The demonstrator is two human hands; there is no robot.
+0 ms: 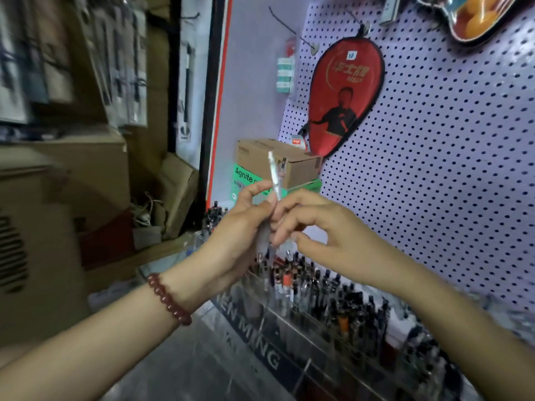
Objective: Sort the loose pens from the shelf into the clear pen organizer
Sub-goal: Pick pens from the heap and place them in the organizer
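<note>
The blurry grey shelf [185, 369] holds a long clear plastic pen organizer [285, 340] full of dark pens [321, 287], and maybe a green box [244, 180] behind.

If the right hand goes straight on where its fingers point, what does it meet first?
The clear pen, which the right hand seems to pinch already; just behind it, the left hand.

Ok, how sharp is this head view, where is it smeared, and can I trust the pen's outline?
Head view: heavy motion blur on the boxes at left; pegboard dots fairly crisp but bowed by the wide lens; the clear pen, gripped by the left hand and pinched by the right hand, is pale and soft-edged; lighting flat, no hard glare.
</note>
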